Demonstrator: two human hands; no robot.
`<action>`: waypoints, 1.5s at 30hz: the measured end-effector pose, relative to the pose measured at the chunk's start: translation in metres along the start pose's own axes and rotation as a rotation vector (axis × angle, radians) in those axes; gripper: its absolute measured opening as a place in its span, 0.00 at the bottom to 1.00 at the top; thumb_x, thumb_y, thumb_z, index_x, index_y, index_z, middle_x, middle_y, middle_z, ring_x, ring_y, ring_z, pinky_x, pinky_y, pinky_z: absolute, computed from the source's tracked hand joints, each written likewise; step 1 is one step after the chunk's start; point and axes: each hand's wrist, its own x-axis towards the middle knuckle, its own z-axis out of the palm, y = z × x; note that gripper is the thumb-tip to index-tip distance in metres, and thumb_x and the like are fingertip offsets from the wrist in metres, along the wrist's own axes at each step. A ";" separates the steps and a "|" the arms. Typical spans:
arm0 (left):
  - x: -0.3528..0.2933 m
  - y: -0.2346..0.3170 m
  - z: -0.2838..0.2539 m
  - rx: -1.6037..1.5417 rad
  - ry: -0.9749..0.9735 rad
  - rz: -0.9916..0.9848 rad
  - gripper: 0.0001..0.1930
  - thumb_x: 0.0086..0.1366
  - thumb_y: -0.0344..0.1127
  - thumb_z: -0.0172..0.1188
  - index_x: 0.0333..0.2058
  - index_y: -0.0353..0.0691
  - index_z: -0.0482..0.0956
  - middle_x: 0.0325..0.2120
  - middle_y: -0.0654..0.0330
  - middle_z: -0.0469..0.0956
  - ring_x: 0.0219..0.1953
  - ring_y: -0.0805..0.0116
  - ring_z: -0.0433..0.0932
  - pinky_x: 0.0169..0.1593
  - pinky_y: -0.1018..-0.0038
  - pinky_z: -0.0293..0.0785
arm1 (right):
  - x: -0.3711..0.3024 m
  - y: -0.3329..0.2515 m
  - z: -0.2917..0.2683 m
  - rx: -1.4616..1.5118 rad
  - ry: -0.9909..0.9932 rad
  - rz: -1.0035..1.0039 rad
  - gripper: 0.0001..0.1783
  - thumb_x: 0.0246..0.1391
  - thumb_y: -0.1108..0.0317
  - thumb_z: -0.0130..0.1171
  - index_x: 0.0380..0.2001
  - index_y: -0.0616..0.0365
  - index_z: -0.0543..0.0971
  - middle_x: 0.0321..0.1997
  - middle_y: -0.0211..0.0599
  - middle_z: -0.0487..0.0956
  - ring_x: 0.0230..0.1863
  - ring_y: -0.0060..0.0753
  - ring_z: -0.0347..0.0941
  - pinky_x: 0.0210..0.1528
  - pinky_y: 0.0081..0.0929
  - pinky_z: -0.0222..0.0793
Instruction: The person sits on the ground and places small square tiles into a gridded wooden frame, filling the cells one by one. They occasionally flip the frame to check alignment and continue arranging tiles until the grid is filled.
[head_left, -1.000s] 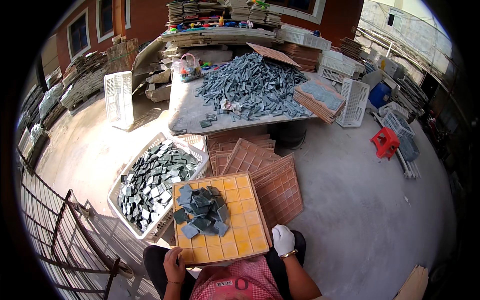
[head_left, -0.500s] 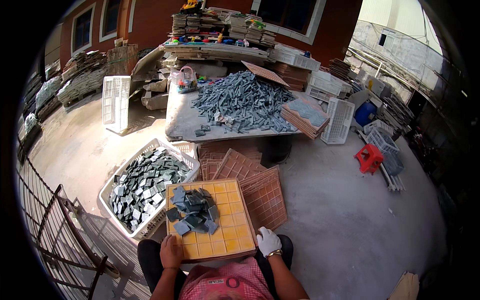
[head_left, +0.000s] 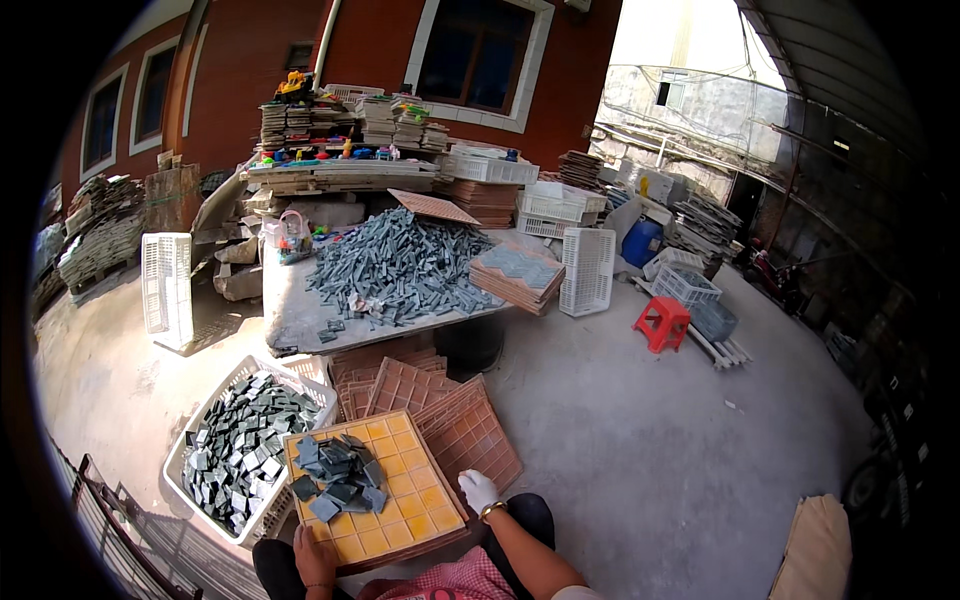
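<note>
Tiles (head_left: 340, 468) heap on the yellow tray (head_left: 415, 472); left hand (head_left: 315, 560) touches its near-left edge, gloved right hand (head_left: 479, 490) beside it, both grips unclear

Grey strips (head_left: 395, 265) lie on the table (head_left: 287, 312), dark tiles (head_left: 338, 472) on the yellow tray (head_left: 412, 497).

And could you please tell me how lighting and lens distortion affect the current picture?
Head view: bright light whitens some tiles in the white basket; head view: the yellow board looks more evenly lit; head view: black corners surround the rounded fisheye image.
</note>
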 end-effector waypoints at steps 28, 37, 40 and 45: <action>0.013 0.003 0.007 0.468 -0.094 0.192 0.29 0.57 0.48 0.55 0.50 0.32 0.65 0.54 0.45 0.61 0.58 0.49 0.57 0.58 0.63 0.58 | -0.016 -0.081 0.047 -0.309 -0.078 -0.642 0.39 0.40 0.48 0.62 0.53 0.58 0.64 0.56 0.50 0.61 0.57 0.51 0.58 0.58 0.39 0.55; 0.001 0.011 0.004 0.194 -0.068 0.026 0.32 0.46 0.26 0.60 0.52 0.35 0.61 0.57 0.44 0.54 0.59 0.47 0.55 0.60 0.64 0.54 | -0.038 -0.098 0.098 -0.570 -0.423 -0.693 0.41 0.37 0.47 0.62 0.58 0.36 0.61 0.63 0.48 0.52 0.61 0.49 0.50 0.59 0.52 0.43; 0.003 0.013 0.006 0.239 -0.082 0.005 0.33 0.45 0.27 0.61 0.53 0.37 0.61 0.59 0.44 0.51 0.60 0.46 0.54 0.61 0.64 0.52 | -0.033 -0.091 0.100 -0.545 -0.396 -0.726 0.39 0.38 0.49 0.62 0.57 0.38 0.62 0.62 0.48 0.54 0.59 0.50 0.53 0.60 0.47 0.46; 0.002 0.016 0.003 0.260 -0.029 -0.009 0.28 0.48 0.29 0.58 0.50 0.36 0.63 0.55 0.42 0.57 0.58 0.45 0.55 0.59 0.61 0.54 | -0.030 -0.087 0.102 -0.448 -0.366 -0.858 0.33 0.41 0.64 0.60 0.55 0.41 0.65 0.56 0.50 0.61 0.50 0.52 0.64 0.53 0.40 0.60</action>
